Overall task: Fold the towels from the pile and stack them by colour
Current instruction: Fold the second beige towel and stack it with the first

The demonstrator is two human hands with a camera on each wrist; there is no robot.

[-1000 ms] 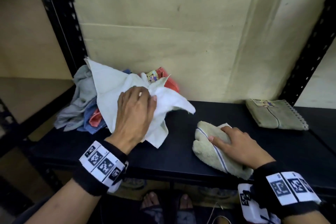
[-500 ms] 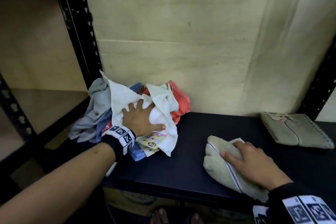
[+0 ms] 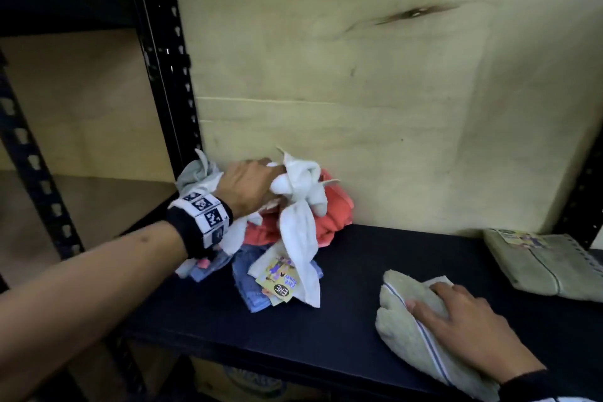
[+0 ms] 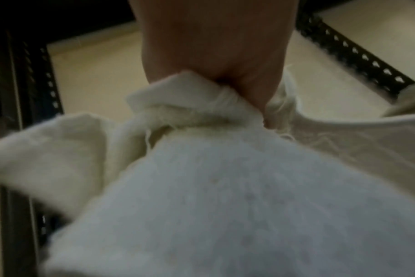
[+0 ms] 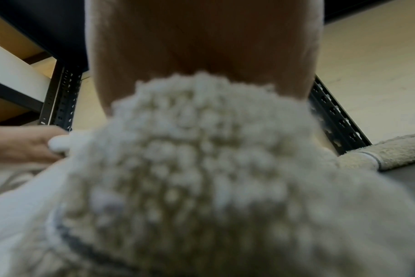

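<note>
A pile of towels (image 3: 332, 215) lies at the back left of the black shelf (image 3: 342, 313): grey, orange, blue and white ones. My left hand (image 3: 251, 188) grips a bunched white towel (image 3: 300, 202) on top of the pile; in the left wrist view the white towel (image 4: 225, 196) fills the frame under my left hand (image 4: 213, 56). My right hand (image 3: 463, 323) rests with straight fingers on a folded beige towel (image 3: 404, 330) with a blue stripe at the shelf's front right. The right wrist view shows this beige towel (image 5: 190, 168) up close.
A second folded beige towel (image 3: 548, 264) with a label lies at the far right of the shelf. A plywood back wall (image 3: 359, 91) stands behind. Black perforated uprights (image 3: 166, 52) frame the shelf at left and right. A paper label (image 3: 277, 277) hangs from the pile.
My left hand has pushed the white towel back onto the pile and now grips it higher, near the wall. The right hand has stayed on the beige towel.
</note>
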